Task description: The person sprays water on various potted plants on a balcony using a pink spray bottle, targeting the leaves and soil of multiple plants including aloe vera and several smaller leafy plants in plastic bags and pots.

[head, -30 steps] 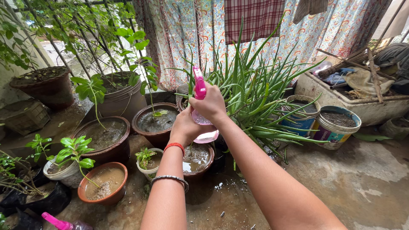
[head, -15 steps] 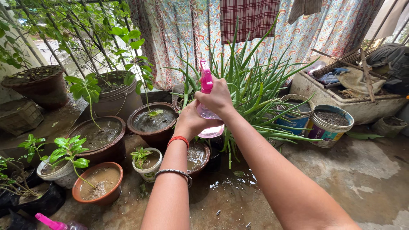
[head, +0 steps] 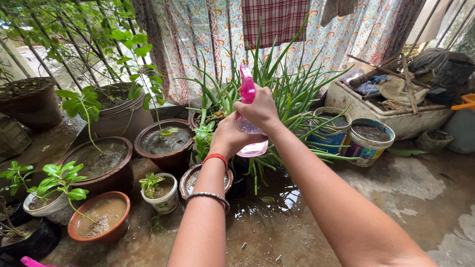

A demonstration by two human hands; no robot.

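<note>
Both hands hold a pink spray bottle (head: 249, 129) up in front of me. My right hand (head: 258, 111) wraps its neck just under the pink nozzle, which points away toward a tall aloe plant (head: 277, 94). My left hand (head: 226, 139) cups the clear pink body from below and the left. A red thread band and a metal bangle circle my left wrist. The bottle hangs above a small brown pot (head: 189, 179) of muddy water.
Pots and buckets of wet soil stand at left: a brown pot (head: 162, 148), a larger brown pot (head: 101, 168), a terracotta bowl (head: 99, 225), a white cup with a seedling (head: 162, 195). Paint buckets (head: 370, 141) and a concrete trough (head: 396, 116) sit right. Wet floor, patterned curtain behind.
My hands and the bottle have drifted right and slightly up in view. The camera has panned right, so the pots have slid left and an orange object shows at the right edge.
</note>
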